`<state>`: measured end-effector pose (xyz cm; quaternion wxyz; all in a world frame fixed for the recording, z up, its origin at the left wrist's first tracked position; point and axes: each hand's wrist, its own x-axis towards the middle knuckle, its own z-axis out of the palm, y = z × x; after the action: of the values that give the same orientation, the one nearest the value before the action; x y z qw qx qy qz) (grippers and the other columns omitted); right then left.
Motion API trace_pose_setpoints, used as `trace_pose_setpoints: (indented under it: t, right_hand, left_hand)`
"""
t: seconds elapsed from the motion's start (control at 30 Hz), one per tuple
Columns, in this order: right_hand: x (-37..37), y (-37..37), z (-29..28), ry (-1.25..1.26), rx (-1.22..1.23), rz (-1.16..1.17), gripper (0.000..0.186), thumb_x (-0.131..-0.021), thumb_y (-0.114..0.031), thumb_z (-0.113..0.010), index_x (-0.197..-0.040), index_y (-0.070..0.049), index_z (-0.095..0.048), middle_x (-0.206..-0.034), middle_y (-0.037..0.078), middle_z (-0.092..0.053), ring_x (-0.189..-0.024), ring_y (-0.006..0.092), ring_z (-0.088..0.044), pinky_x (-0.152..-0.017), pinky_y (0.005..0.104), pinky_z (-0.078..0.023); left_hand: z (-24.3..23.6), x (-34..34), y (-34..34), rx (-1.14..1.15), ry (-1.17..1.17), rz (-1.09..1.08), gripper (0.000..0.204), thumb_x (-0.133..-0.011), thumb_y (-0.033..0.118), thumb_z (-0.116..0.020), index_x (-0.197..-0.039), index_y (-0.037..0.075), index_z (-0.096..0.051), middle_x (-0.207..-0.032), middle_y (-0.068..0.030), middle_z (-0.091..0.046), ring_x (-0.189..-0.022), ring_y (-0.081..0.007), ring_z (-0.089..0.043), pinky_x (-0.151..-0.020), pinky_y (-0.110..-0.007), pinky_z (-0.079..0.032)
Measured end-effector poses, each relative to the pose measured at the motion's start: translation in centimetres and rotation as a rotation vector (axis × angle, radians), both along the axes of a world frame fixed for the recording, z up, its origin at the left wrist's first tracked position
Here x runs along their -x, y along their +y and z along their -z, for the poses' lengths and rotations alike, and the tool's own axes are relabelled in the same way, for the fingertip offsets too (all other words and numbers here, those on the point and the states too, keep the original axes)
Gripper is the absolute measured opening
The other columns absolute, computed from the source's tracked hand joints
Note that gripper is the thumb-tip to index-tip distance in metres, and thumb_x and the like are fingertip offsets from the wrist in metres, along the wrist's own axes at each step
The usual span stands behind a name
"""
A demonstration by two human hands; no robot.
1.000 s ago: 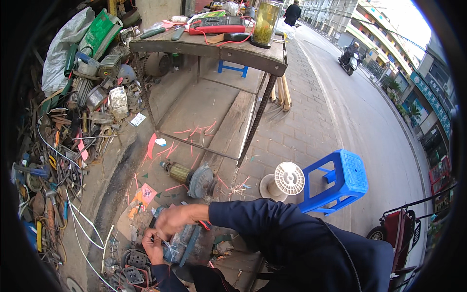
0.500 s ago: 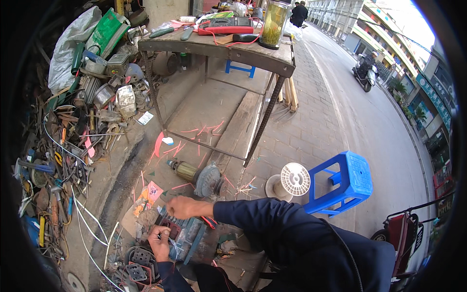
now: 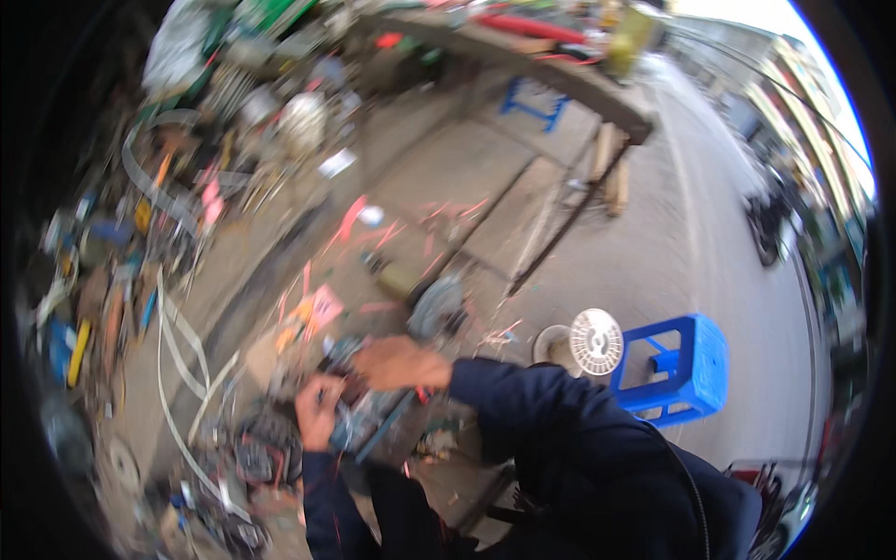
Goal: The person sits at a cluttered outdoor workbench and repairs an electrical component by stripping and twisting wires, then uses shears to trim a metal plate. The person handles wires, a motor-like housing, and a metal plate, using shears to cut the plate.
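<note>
The picture is smeared by motion. At the lower middle my left hand [image 3: 318, 407] has its fingers curled over a small thing I cannot make out, at the near side of a blue-grey metal motor housing [image 3: 373, 422] on the ground. My right hand [image 3: 395, 364] reaches over the same housing, just above and right of my left; its fingers are blurred. Beyond them lies a motor rotor [image 3: 397, 278] with a grey end cover [image 3: 435, 306], among pink strips and a pink sheet [image 3: 324, 304].
A metal-framed table [image 3: 569, 79] stands ahead. At right are a white spool [image 3: 595, 342], a blue stool [image 3: 695, 364] and a road with a motorbike [image 3: 767, 224]. Piled scrap and tools [image 3: 173, 159] fill the left, with white cables [image 3: 191, 350] on the ground.
The view has swung, shifting most of the scene rightward in the picture. The motorbike on the road has come nearer. My hands stay over the motor housing.
</note>
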<state>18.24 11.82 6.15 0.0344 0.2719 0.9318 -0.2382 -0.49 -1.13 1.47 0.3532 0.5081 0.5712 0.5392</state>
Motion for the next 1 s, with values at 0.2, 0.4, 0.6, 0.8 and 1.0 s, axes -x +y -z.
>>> trace_pose_setpoints:
  t: [0.2,0.4,0.6,0.8,1.0]
  right_hand:
    - [0.7,2.0,0.1,0.435,1.13,0.238,0.017,-0.098,-0.014,-0.062,-0.101,-0.003,-0.075,-0.086,0.003,-0.071,-0.075,0.0133,-0.062,-0.068,0.035,-0.052]
    - [0.7,1.2,-1.0,-0.024,0.286,-0.091,0.018,-0.098,-0.012,-0.061,-0.101,-0.002,-0.075,-0.083,0.003,-0.073,-0.072,0.0138,-0.061,-0.068,0.0347,-0.052]
    - [0.8,2.4,-1.1,0.312,1.065,0.367,0.017,-0.098,-0.013,-0.061,-0.1,-0.003,-0.074,-0.089,0.005,-0.075,-0.081,0.0188,-0.067,-0.074,0.0351,-0.054]
    - [-0.6,1.9,-0.9,-0.108,0.366,-0.132,0.028,-0.081,0.0,-0.054,-0.098,-0.005,-0.074,-0.097,0.017,-0.077,-0.095,0.0345,-0.073,-0.085,0.0418,-0.056]
    - [-0.5,2.0,-1.9,0.485,1.531,0.252,0.025,-0.107,-0.022,-0.06,-0.102,0.0,-0.07,-0.067,-0.002,-0.052,-0.053,0.0044,-0.042,-0.044,0.0235,-0.029]
  left_hand:
    - [0.4,0.1,0.1,-0.001,0.045,0.0,0.006,-0.089,-0.002,-0.068,-0.089,0.003,-0.071,-0.087,-0.0072,-0.071,-0.087,-0.0211,-0.066,-0.091,-0.036,-0.047]
    - [0.0,0.0,0.0,0.046,-0.012,-0.018,0.005,-0.091,-0.001,-0.069,-0.09,0.002,-0.072,-0.085,-0.0056,-0.069,-0.085,-0.0184,-0.062,-0.089,-0.035,-0.046]
    - [0.1,0.2,0.1,-0.005,0.056,0.037,0.004,-0.094,0.001,-0.067,-0.092,0.001,-0.071,-0.089,-0.0045,-0.067,-0.088,-0.0166,-0.061,-0.088,-0.033,-0.046]
    - [0.4,0.2,0.1,0.037,0.05,0.041,0.004,-0.093,0.002,-0.069,-0.09,0.002,-0.071,-0.088,-0.0054,-0.067,-0.088,-0.019,-0.062,-0.088,-0.034,-0.047]
    - [0.3,0.0,0.3,0.021,0.009,0.032,0.004,-0.095,0.006,-0.07,-0.093,0.004,-0.072,-0.089,-0.0069,-0.07,-0.087,-0.0197,-0.063,-0.085,-0.035,-0.049]
